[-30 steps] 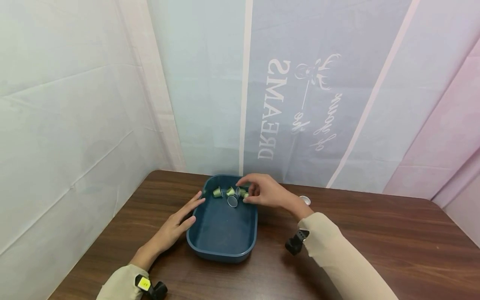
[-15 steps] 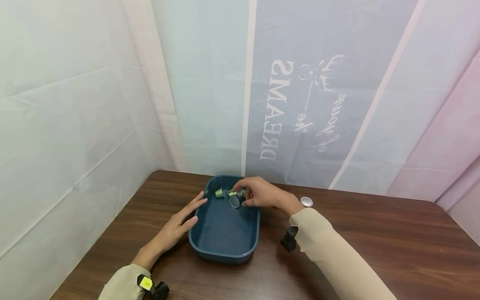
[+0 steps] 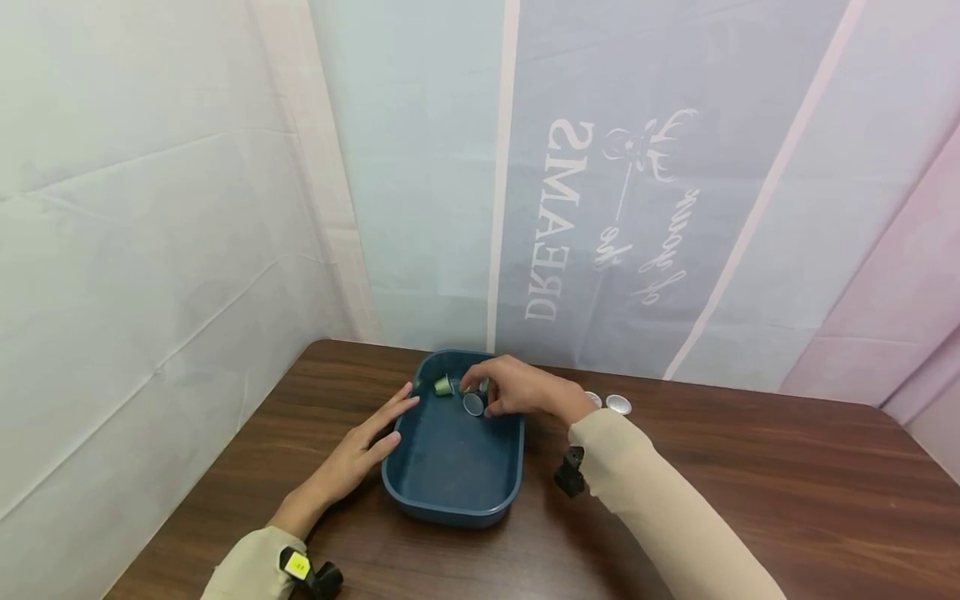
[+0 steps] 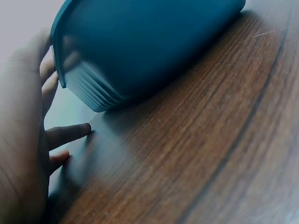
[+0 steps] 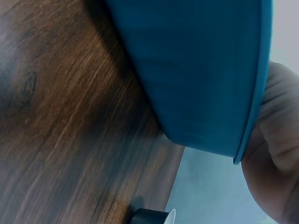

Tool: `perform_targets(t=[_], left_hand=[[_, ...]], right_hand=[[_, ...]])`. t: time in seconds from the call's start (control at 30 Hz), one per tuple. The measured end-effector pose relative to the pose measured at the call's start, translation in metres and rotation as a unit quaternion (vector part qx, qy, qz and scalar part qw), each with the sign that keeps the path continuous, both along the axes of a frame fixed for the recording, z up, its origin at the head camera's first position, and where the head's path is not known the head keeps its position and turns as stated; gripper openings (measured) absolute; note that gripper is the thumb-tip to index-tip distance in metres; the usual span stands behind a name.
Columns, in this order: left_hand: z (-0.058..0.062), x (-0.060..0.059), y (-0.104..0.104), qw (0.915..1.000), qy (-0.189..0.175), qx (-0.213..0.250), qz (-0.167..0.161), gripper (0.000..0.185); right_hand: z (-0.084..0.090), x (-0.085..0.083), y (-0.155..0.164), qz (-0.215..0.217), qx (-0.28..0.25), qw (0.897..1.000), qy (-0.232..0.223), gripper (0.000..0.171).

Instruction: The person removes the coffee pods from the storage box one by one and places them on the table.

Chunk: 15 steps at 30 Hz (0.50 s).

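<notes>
A dark blue plastic bin [image 3: 452, 475] stands on the table. My left hand [image 3: 352, 458] rests along its left rim, fingers straight and spread; the left wrist view shows fingertips at the bin's edge. Over the far right rim, my right hand [image 3: 517, 387] reaches inside with thumb and index finger curved down among small coffee capsules. A green capsule [image 3: 443, 385] lies at the far left of the bin. Another capsule, its silver lid [image 3: 474, 404] facing up, lies between thumb and index; I cannot tell whether they pinch it. Other capsules are partly hidden by the hand.
On the wooden table [image 3: 735, 467], right of the bin, two capsules show silver lids [image 3: 618, 404], one partly behind my right wrist. A dark capsule [image 5: 149, 217] shows in the right wrist view. A fabric backdrop [image 3: 420, 208] hangs behind the table.
My right hand has moved slightly left and lower into the bin, covering more of the capsules. A second capsule on the table has come out from behind the right wrist. The left hand stays put.
</notes>
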<state>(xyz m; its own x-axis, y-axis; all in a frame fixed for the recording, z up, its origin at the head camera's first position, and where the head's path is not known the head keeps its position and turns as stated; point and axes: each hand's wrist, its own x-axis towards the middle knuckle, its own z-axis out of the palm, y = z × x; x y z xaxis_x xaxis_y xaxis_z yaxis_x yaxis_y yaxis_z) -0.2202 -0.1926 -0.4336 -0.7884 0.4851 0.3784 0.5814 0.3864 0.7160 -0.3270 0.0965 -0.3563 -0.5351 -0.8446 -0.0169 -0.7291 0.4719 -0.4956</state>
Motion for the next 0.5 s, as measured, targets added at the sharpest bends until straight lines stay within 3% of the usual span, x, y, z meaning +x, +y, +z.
perform_targets(t=[0.5], left_hand=[[-0.002,0.000,0.000,0.9999,-0.006,-0.001,0.010,0.051]], right_hand=[[-0.003,-0.004,-0.014,0.019,0.033,0.999,0.013,0.045]])
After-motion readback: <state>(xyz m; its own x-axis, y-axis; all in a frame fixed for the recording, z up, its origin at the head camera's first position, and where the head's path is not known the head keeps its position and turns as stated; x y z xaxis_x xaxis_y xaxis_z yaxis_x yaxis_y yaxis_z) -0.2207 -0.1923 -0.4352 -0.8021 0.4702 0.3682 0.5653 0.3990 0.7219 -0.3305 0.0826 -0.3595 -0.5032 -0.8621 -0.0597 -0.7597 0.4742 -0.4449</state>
